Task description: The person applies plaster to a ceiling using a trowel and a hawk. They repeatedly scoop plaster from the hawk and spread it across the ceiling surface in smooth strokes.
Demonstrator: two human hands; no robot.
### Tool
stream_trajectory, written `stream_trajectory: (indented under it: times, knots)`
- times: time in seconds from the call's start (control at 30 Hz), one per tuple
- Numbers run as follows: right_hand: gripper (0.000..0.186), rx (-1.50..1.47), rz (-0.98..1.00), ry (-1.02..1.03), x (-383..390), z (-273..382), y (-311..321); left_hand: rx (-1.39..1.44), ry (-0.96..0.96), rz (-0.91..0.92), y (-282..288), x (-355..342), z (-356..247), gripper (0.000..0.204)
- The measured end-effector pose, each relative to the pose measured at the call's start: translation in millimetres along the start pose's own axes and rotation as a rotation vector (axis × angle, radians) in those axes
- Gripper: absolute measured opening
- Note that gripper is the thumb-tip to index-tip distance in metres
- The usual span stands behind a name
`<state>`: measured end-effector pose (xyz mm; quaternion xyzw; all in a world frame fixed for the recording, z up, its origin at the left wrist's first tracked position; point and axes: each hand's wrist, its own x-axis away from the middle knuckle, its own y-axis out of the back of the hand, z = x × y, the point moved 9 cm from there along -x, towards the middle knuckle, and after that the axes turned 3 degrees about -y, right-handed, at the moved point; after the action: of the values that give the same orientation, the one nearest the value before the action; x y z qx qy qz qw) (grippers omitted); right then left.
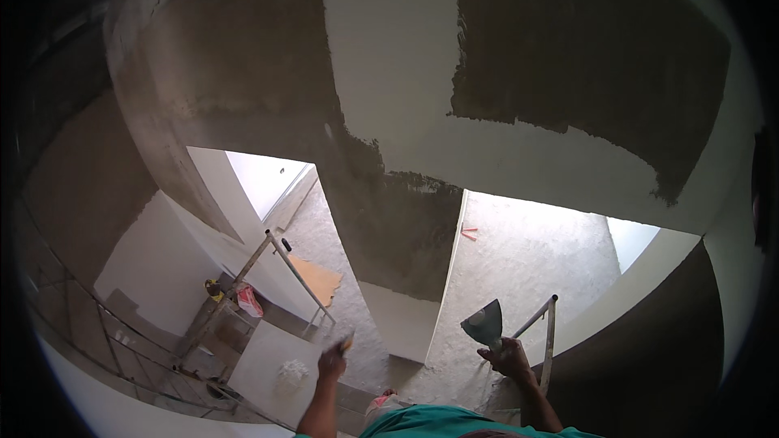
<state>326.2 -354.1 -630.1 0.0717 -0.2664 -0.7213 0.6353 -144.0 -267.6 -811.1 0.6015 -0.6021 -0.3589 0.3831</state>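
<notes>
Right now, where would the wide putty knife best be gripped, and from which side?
By its handle, from below. The putty knife stands blade-up, its broad blade fanning out above the right hand, which already wraps the narrow lower end. The blade face looks smeared, so is best left untouched.

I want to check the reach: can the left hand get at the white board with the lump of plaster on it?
Probably yes. The left hand, holding a small tool, hangs just beside the white board, and nothing stands between them. The right hand holds a wide scraper far aside.
</notes>
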Motion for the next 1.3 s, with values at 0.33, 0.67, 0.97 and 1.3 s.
stream_trajectory:
  times: [0.33, 0.67, 0.97, 1.3]
  knots:
    - [0.031, -0.027, -0.119, 0.131, 29.2, -38.6, -9.8, -0.175, -1.159, -1.152, 484.1, -105.2, -473.0, 0.067]
    - [0.024, -0.466, -0.353, -0.277, 69.3, -75.3, -17.8, -0.333, -1.068, -1.505, 672.5, -147.6, -635.1, 0.068]
    - [0.027, -0.399, -0.372, -0.249, 64.5, -57.8, -15.6, -0.365, -1.04, -1.595, 712.8, -149.2, -666.8, 0.063]
    - [0.024, -0.397, -0.416, -0.309, 69.5, -63.7, -8.6, -0.35, -1.006, -1.565, 713.8, -164.4, -688.9, 0.061]
